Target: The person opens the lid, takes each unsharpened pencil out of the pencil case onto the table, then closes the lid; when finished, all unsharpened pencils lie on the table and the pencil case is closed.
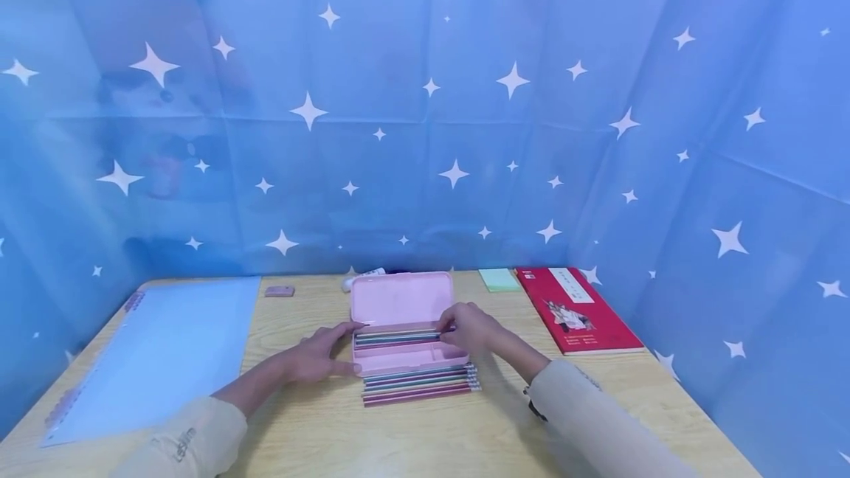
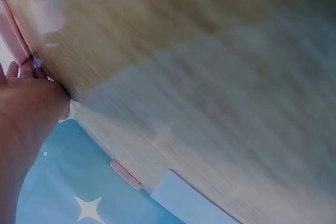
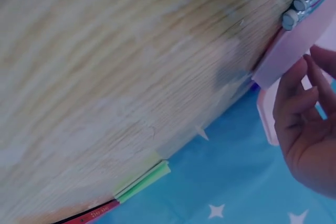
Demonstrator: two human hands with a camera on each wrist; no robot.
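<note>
A pink pencil case (image 1: 401,299) lies with its lid raised at the back, and several pencils (image 1: 397,338) lie lengthwise in its tray. At the left end, my left hand (image 1: 312,355) holds the case between thumb at the front corner and fingers at the back corner. My right hand (image 1: 470,327) reaches over the case's right end, its curled fingers pinching at the ends of the pencils inside. The right wrist view shows the right hand (image 3: 310,124) close behind the case's pink wall (image 3: 291,51). In front of the case, a row of striped pencils (image 1: 418,385) lies on the table, metal-banded ends to the right.
A large pale blue sheet (image 1: 166,352) covers the table's left side, with a small pinkish eraser (image 1: 280,291) near it. Green sticky notes (image 1: 499,280) and a red book (image 1: 576,312) lie at the right. A white object (image 1: 361,279) is partly hidden behind the lid.
</note>
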